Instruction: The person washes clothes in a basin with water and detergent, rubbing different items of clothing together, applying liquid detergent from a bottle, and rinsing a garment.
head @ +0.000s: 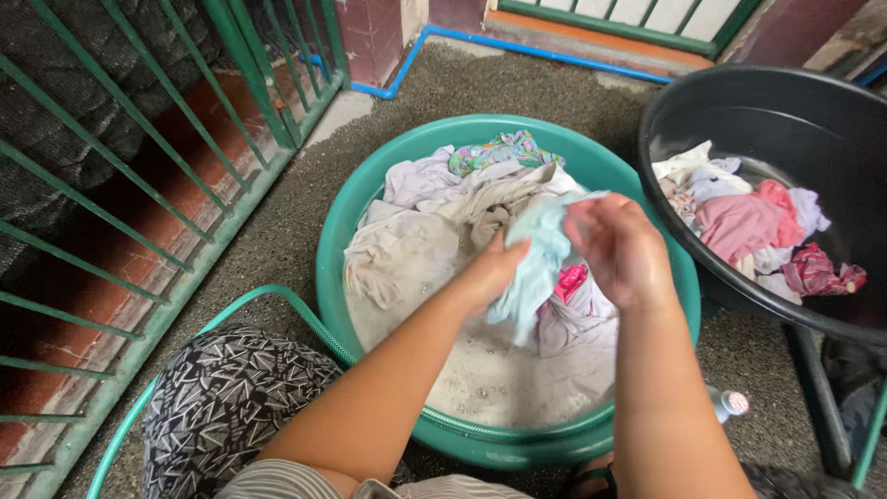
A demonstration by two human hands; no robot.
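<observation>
Squatting over green basin (356, 217) on gravel floor (480, 88), soapy cloudy water and heap of pale clothes (425, 231) inside. Black tub (739, 102) just right of basin, touching its rim, holding pink and white clothes (748, 222). Green railing (139, 166) well left of basin. Green hose (277, 298) curving along basin's near-left side. Patterned knee (231, 397) near basin's front-left. Above basin's middle, light blue cloth (540, 268) pinched between both hands: left hand (490, 268) gripping it from left, right hand (624, 249) clenched on its top. Small bottle cap (735, 403) right of basin, on floor.
</observation>
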